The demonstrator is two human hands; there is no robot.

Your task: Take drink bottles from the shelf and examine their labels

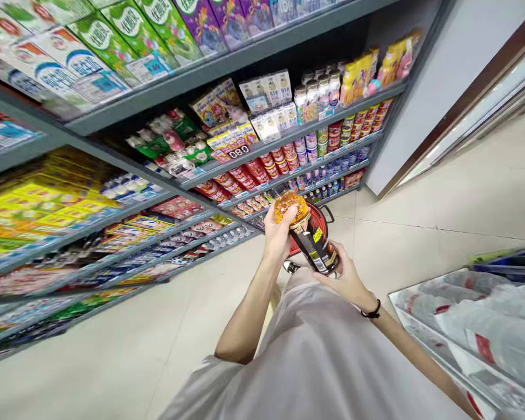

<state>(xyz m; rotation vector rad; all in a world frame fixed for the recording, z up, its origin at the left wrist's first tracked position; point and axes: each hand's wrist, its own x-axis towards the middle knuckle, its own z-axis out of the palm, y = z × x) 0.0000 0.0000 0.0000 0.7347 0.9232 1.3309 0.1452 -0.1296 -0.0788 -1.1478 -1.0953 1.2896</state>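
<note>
A drink bottle (311, 239) with amber contents, a dark cap and a black label with yellow lettering lies tilted between my two hands. Around its upper part, near the cap, my left hand (280, 230) is closed, thumb across the amber plastic. The base is gripped by my right hand (345, 274), its fingers partly hidden behind the bottle; a dark band circles that wrist. Below the bottle, a red basket (319, 220) with a black handle stands on the floor, partly covered by the bottle and hands.
Grey shelving (245, 49) runs along the left and front, stocked with milk cartons (98, 38), cans (258, 171) and small bottles (324, 90). Wrapped large bottles (476, 315) stand in a low rack at the right. A white pillar (455, 76) adjoins the shelf end. Pale floor tiles (402, 233) lie between.
</note>
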